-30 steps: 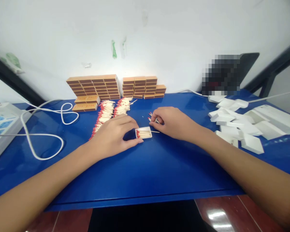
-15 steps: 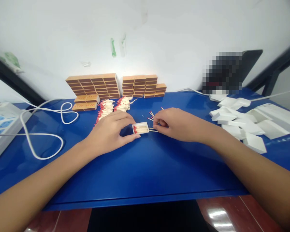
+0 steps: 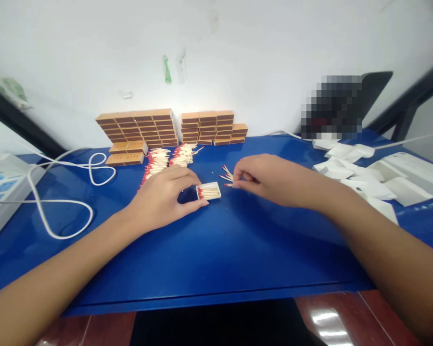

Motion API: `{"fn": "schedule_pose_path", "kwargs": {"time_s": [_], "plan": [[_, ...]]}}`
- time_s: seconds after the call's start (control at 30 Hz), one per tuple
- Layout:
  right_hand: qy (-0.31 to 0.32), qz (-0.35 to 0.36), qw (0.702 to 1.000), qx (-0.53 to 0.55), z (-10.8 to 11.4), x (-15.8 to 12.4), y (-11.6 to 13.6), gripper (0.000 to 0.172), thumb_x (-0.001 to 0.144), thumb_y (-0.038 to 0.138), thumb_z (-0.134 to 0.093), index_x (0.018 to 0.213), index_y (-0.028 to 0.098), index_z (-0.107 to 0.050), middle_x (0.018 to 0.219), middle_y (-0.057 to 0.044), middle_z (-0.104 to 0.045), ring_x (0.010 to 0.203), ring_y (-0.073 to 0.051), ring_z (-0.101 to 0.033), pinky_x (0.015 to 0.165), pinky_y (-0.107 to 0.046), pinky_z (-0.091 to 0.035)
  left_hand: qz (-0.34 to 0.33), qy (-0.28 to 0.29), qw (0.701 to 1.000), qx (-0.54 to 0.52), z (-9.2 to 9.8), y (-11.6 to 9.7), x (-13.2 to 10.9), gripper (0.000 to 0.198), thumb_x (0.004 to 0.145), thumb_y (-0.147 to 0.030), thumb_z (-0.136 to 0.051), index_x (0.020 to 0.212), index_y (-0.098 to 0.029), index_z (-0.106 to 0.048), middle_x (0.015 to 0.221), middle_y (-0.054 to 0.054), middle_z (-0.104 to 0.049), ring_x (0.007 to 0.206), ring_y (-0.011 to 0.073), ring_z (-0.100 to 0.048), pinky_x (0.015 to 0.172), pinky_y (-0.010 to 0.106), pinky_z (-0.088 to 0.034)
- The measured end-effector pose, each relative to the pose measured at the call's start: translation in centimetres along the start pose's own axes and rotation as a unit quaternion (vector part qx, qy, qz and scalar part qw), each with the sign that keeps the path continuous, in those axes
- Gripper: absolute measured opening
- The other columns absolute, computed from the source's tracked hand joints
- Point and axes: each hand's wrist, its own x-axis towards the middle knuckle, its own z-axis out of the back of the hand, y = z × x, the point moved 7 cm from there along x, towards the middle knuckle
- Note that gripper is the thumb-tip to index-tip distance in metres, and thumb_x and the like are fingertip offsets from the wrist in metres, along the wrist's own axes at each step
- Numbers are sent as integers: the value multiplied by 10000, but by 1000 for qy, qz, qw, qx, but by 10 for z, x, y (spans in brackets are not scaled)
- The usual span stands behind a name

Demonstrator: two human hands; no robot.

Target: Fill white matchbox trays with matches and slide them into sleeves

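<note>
Thumb and fingers of my left hand (image 3: pixel 164 199) grip the left end of a small white matchbox tray (image 3: pixel 213 184) on the table. Inside the tray lies a layer of matches (image 3: pixel 209 193), red heads to the left. Just right of it, my right hand (image 3: pixel 269 178) is closed in a pinch on matches (image 3: pixel 228 185) whose red heads point left; how many is unclear. A few loose matches (image 3: pixel 227 172) fan out beside those fingertips, partly hidden by the hand. Behind my left hand are two heaps of red-tipped matches, a left heap (image 3: pixel 157 161) and a right heap (image 3: pixel 183 154).
Stacked matchboxes (image 3: pixel 139 126) and a second stack (image 3: pixel 207 127) stand against the wall. White empty trays (image 3: pixel 353 168) are piled at the right. A white cable (image 3: pixel 43 211) loops beside a power strip (image 3: pixel 3 187) at the left. The blue table (image 3: pixel 202 259) ends at a front edge.
My right hand has shifted slightly up and away from the tray. Bare sticks pointed from its fingers toward the tray before; now red heads stick out. My left hand keeps its grip.
</note>
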Motion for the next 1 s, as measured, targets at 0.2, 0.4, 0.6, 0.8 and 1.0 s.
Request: {"fn": "schedule_pose_path", "kwargs": {"time_s": [0.2, 0.4, 0.6, 0.8, 1.0], "plan": [[-51, 34, 996, 59, -2, 2, 25, 164, 1023, 307, -629, 903, 210, -683, 838, -29, -690, 754, -177, -580, 714, -311, -376, -17, -3, 1000, -9, -1, -7, 0, 263, 962, -417, -783, 1077, -181, -766, 1101, 89, -799, 1035, 259, -760, 939, 409, -618], [-61, 39, 996, 49, -21, 4, 35, 84, 1027, 235, -624, 972, 207, -682, 926, -29, -691, 765, -164, -595, 750, -312, -388, -21, -3, 1000, -11, -3, -9, -1, 248, 960, -405, -788, 1042, -172, -757, 1097, 90, -792, 1031, 261, -751, 948, 419, -619], [-68, 52, 995, 51, -20, 6, 33, 98, 1023, 232, -633, 955, 200, -695, 930, -28, -693, 769, -159, -592, 749, -306, -384, -20, 1, 1000, -12, -3, -9, -2, 244, 961, -412, -785, 1056, -188, -756, 1104, 83, -790, 1045, 257, -751, 950, 406, -614], [-130, 20, 991, 14, 4, 11, 1, 145, 1006, 292, -644, 938, 197, -729, 883, -51, -703, 773, -185, -584, 713, -313, -369, -13, 6, 1000, -12, -5, -7, -1, 259, 962, -411, -786, 1070, -177, -761, 1109, 86, -793, 1049, 258, -747, 964, 415, -610], [-103, -10, 994, -17, -3, 17, -10, 153, 975, 318, -679, 891, 200, -729, 869, -43, -699, 778, -186, -592, 705, -310, -378, -9, 8, 1000, -18, -6, -8, -2, 284, 963, -430, -784, 1085, -175, -755, 1113, 87, -790, 1058, 258, -742, 970, 416, -607]]}}
